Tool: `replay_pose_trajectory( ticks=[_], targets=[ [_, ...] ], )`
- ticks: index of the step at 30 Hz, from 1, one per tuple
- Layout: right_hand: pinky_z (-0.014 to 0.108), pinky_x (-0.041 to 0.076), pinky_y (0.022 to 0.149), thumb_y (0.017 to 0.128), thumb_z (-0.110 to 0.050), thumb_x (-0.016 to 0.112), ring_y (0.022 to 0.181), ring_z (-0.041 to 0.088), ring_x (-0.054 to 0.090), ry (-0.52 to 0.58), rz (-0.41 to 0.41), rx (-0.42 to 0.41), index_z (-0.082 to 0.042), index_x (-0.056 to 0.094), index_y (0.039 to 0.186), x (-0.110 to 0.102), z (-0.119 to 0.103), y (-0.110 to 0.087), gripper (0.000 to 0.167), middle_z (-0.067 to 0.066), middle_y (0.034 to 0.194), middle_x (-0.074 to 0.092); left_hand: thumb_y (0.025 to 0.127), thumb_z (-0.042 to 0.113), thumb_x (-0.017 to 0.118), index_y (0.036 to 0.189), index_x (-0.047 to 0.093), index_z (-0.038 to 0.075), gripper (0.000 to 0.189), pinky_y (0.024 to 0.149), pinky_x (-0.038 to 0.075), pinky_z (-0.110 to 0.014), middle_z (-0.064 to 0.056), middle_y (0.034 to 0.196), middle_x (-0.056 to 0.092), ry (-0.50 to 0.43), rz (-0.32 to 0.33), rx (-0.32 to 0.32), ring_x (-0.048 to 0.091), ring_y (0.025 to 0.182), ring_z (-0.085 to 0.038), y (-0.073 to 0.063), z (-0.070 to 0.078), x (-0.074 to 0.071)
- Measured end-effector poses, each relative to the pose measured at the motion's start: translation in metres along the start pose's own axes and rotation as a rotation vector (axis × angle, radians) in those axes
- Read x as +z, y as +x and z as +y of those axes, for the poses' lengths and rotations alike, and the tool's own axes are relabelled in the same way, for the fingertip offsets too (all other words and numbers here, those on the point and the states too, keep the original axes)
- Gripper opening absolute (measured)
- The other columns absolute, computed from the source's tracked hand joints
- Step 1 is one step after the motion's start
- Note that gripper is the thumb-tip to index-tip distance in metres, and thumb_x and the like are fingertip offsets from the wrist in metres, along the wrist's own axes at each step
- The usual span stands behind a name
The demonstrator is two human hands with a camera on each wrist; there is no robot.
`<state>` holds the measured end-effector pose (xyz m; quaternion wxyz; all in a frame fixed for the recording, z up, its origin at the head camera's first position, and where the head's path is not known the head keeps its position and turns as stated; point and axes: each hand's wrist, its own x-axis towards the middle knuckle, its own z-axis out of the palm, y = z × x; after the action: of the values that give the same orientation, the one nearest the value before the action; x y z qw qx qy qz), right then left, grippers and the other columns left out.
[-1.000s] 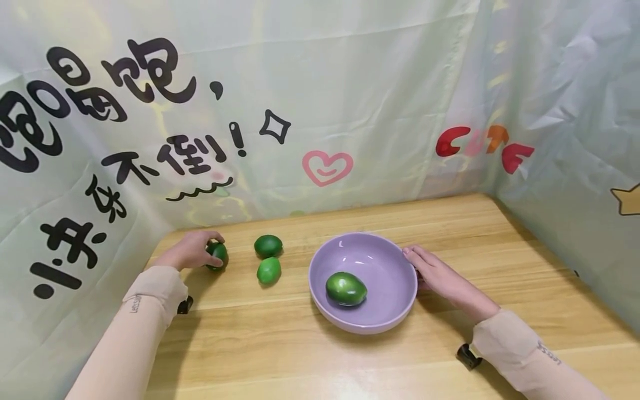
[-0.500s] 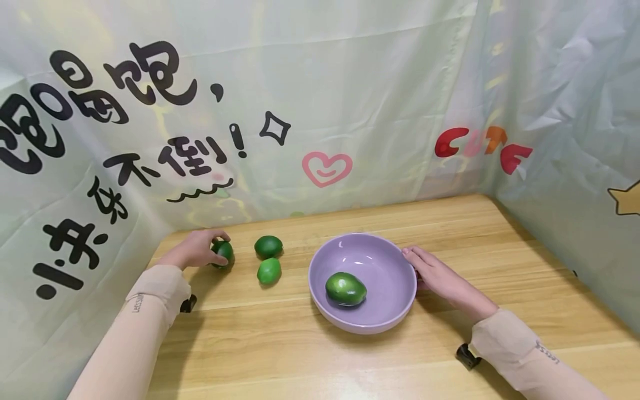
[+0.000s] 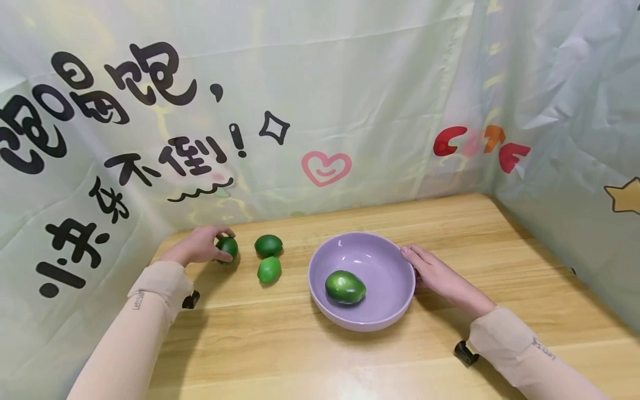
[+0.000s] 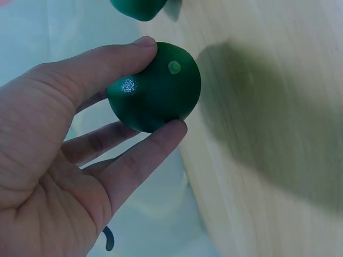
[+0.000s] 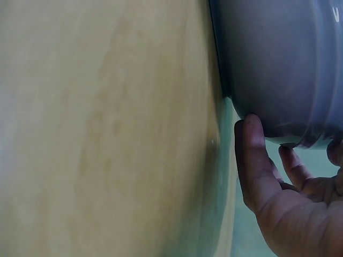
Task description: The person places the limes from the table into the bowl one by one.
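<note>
A dark green lime (image 4: 155, 88) sits between the thumb and fingers of my left hand (image 3: 197, 246), which grips it at the table's far left. In the left wrist view it looks slightly raised, its shadow lying beside it. My right hand (image 3: 437, 272) rests against the right side of a purple bowl (image 3: 385, 278). The right wrist view shows its fingertips (image 5: 253, 126) touching the bowl's outer wall, fingers only slightly bent. Inside the bowl lies a larger glossy green fruit (image 3: 345, 287), kind unclear.
Between the left hand and the bowl, a dark green lime (image 3: 268, 246) and a lighter green one (image 3: 269, 270) lie close together on the wooden table (image 3: 260, 344). Printed cloth (image 3: 390, 111) encloses the table at the back and sides.
My left hand has shifted a little to the right and farther back, carrying the lime toward the two on the table. The right hand and bowl stay essentially in place.
</note>
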<state>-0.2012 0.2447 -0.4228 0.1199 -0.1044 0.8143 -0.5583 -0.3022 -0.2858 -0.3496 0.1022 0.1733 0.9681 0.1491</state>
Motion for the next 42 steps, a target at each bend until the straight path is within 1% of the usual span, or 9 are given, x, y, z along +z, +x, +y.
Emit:
replay_pose_trajectory(
  ticks=[3, 6, 8, 13, 18, 23, 31, 38, 42],
  targets=[
    [0.047, 0.064, 0.096, 0.119, -0.035, 0.032, 0.117, 0.032, 0.067, -0.004, -0.002, -0.009, 0.011, 0.043, 0.149, 0.000, 0.000, 0.001, 0.056, 0.033, 0.137, 0.057, 0.086, 0.023, 0.090, 0.138, 0.065, 0.006, 0.060, 0.102, 0.054, -0.060, -0.028, 0.133, 0.068, 0.002, 0.005, 0.008, 0.066, 0.116, -0.041, 0.001, 0.003, -0.002],
    [0.047, 0.064, 0.095, 0.119, -0.035, 0.032, 0.117, 0.031, 0.067, -0.005, -0.003, -0.012, 0.010, 0.044, 0.148, 0.000, -0.001, 0.001, 0.055, 0.032, 0.136, 0.057, 0.085, 0.022, 0.090, 0.137, 0.066, 0.006, 0.060, 0.100, 0.055, -0.056, -0.028, 0.132, 0.069, -0.002, 0.012, 0.006, 0.067, 0.113, -0.039, 0.002, 0.006, -0.005],
    [0.048, 0.064, 0.095, 0.119, -0.035, 0.032, 0.117, 0.031, 0.067, -0.006, -0.002, -0.010, 0.010, 0.044, 0.147, -0.001, 0.000, 0.001, 0.055, 0.032, 0.135, 0.057, 0.084, 0.021, 0.091, 0.136, 0.066, 0.005, 0.059, 0.098, 0.055, -0.056, -0.029, 0.130, 0.069, 0.000, 0.021, 0.021, 0.068, 0.111, -0.040, 0.002, 0.009, -0.006],
    [0.048, 0.064, 0.095, 0.119, -0.035, 0.031, 0.115, 0.030, 0.067, -0.003, -0.005, -0.012, 0.010, 0.044, 0.146, 0.000, 0.001, 0.001, 0.054, 0.032, 0.134, 0.058, 0.083, 0.022, 0.092, 0.134, 0.067, 0.006, 0.058, 0.098, 0.054, -0.058, -0.029, 0.128, 0.071, 0.022, 0.034, 0.048, 0.068, 0.110, -0.041, 0.002, 0.021, -0.010],
    [0.048, 0.064, 0.095, 0.119, -0.034, 0.030, 0.115, 0.031, 0.067, 0.006, -0.005, -0.011, 0.010, 0.044, 0.147, 0.000, 0.001, 0.000, 0.054, 0.032, 0.134, 0.058, 0.084, 0.025, 0.092, 0.134, 0.068, 0.009, 0.058, 0.099, 0.053, -0.059, -0.028, 0.129, 0.071, 0.032, 0.037, 0.057, 0.067, 0.112, -0.042, 0.003, 0.031, -0.013],
    [0.048, 0.064, 0.094, 0.120, -0.032, 0.029, 0.115, 0.030, 0.067, 0.012, -0.009, -0.017, 0.011, 0.044, 0.146, 0.000, 0.001, 0.000, 0.053, 0.031, 0.133, 0.058, 0.084, 0.023, 0.092, 0.135, 0.067, 0.010, 0.058, 0.102, 0.052, -0.058, -0.026, 0.130, 0.072, 0.036, 0.043, 0.067, 0.067, 0.115, -0.041, 0.004, 0.038, -0.014],
    [0.046, 0.064, 0.094, 0.120, -0.032, 0.030, 0.113, 0.028, 0.066, 0.006, -0.007, -0.019, 0.010, 0.047, 0.143, 0.000, 0.001, 0.000, 0.051, 0.029, 0.130, 0.059, 0.084, 0.024, 0.092, 0.133, 0.069, 0.010, 0.056, 0.100, 0.054, -0.056, -0.024, 0.129, 0.073, 0.051, 0.048, 0.112, 0.068, 0.115, -0.040, 0.007, 0.050, -0.016],
    [0.047, 0.064, 0.093, 0.120, -0.033, 0.029, 0.115, 0.029, 0.066, 0.004, -0.014, -0.022, 0.010, 0.045, 0.145, -0.001, 0.002, -0.001, 0.053, 0.031, 0.133, 0.057, 0.085, 0.023, 0.091, 0.133, 0.069, 0.012, 0.054, 0.100, 0.054, -0.054, -0.021, 0.129, 0.074, 0.060, 0.046, 0.129, 0.067, 0.115, -0.037, 0.010, 0.064, -0.018],
    [0.046, 0.064, 0.093, 0.119, -0.035, 0.030, 0.114, 0.028, 0.066, -0.003, -0.010, -0.017, 0.009, 0.045, 0.145, -0.001, 0.002, 0.000, 0.053, 0.030, 0.134, 0.057, 0.085, 0.022, 0.091, 0.134, 0.069, 0.011, 0.055, 0.100, 0.054, -0.055, -0.020, 0.129, 0.074, 0.058, 0.048, 0.157, 0.068, 0.115, -0.037, 0.010, 0.071, -0.018]
  ],
)
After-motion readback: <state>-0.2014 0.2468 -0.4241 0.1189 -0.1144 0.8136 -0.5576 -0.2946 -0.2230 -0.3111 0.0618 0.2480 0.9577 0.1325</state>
